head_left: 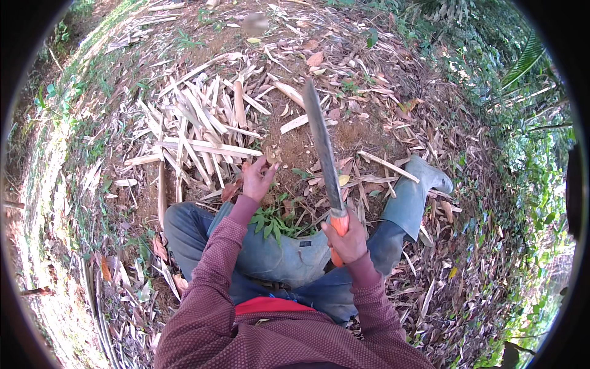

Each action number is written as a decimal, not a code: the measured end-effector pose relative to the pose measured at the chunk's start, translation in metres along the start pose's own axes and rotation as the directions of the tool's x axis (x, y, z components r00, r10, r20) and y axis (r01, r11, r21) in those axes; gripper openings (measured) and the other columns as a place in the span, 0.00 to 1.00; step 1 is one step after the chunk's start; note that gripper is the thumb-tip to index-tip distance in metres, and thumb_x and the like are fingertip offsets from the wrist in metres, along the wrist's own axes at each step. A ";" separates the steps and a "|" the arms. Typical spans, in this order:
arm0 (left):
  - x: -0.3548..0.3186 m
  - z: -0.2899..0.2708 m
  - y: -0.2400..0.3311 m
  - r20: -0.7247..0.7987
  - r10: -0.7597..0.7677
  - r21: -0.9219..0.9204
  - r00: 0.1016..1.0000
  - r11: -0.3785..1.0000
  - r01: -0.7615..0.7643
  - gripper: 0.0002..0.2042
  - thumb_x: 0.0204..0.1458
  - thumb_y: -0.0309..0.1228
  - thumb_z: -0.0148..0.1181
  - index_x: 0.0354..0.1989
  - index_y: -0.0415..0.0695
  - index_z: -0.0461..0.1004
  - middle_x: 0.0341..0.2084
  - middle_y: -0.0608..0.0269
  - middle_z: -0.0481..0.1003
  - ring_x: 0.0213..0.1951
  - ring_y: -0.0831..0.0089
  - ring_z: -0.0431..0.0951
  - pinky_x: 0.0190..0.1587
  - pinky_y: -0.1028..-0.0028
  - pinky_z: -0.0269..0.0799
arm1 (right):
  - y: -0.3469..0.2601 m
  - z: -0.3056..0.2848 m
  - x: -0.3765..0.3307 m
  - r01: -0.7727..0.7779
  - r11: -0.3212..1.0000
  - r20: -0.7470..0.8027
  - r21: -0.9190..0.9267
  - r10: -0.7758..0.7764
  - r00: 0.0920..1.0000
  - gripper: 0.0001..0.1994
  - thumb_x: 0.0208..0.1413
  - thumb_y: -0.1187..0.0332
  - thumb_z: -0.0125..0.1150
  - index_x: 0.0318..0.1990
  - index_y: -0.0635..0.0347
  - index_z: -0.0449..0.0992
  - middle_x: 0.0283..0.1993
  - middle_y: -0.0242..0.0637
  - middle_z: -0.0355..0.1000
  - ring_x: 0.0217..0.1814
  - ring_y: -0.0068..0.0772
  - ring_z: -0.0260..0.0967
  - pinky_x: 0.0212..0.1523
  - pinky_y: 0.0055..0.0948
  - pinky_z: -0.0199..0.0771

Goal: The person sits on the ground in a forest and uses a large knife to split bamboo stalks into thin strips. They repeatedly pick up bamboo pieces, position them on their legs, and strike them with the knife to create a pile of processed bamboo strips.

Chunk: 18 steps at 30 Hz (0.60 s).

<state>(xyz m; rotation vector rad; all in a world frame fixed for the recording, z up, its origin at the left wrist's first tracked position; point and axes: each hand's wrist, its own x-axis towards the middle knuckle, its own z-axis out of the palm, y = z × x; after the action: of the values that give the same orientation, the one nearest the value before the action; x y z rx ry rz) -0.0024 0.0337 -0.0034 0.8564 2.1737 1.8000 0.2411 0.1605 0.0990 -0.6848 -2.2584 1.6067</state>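
Observation:
My right hand [348, 237] is wrapped round the orange handle of a machete [324, 144]. Its long, dark-stained blade points up and away from me, tilted slightly left. My left hand [259, 179] reaches toward the near edge of a heap of split wood sticks [206, 117]. Its fingers are bent and apart, with a brown dry leaf [272, 155] just beyond the tips. The end of one pale split stick [212, 147] lies close to those fingertips; I cannot make out any contact with it.
I sit on sloping ground strewn with dry leaves, my legs in grey-green rubber boots [407, 200]. A thin stick [388, 166] lies by the right boot. Small green plants [270, 222] grow between my legs. Dense greenery [522, 184] stands along the right side.

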 end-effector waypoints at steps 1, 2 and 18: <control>0.001 0.005 0.004 -0.013 0.032 0.002 0.999 0.999 -0.032 0.11 0.52 0.24 0.56 0.44 0.40 0.73 0.37 0.65 0.76 0.37 0.81 0.74 0.41 0.79 0.70 | -0.004 0.006 0.007 -0.007 1.000 0.005 0.005 0.007 1.000 0.19 0.49 0.62 0.61 0.43 0.64 0.65 0.24 0.45 0.69 0.24 0.41 0.70 0.27 0.36 0.70; 0.001 0.009 0.008 0.002 0.037 0.025 0.999 0.999 -0.037 0.11 0.51 0.24 0.57 0.44 0.39 0.73 0.37 0.64 0.76 0.37 0.81 0.74 0.41 0.79 0.71 | -0.008 0.014 0.013 -0.013 1.000 0.010 0.011 0.013 1.000 0.20 0.49 0.60 0.61 0.44 0.64 0.65 0.25 0.47 0.69 0.25 0.46 0.70 0.28 0.38 0.70; 0.001 0.013 0.007 -0.083 0.032 -0.009 0.996 0.999 -0.033 0.11 0.49 0.28 0.59 0.41 0.39 0.74 0.27 0.64 0.75 0.29 0.78 0.73 0.37 0.77 0.71 | -0.019 0.063 0.048 0.069 0.950 0.067 -0.305 -0.051 0.996 0.23 0.51 0.56 0.56 0.47 0.66 0.63 0.28 0.56 0.71 0.33 0.61 0.69 0.33 0.48 0.69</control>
<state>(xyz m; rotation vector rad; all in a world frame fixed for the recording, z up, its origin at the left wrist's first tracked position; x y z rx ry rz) 0.0053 0.0462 -0.0001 0.8344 2.2099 1.8933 0.1651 0.1302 0.0936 -0.6399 -2.5764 1.2748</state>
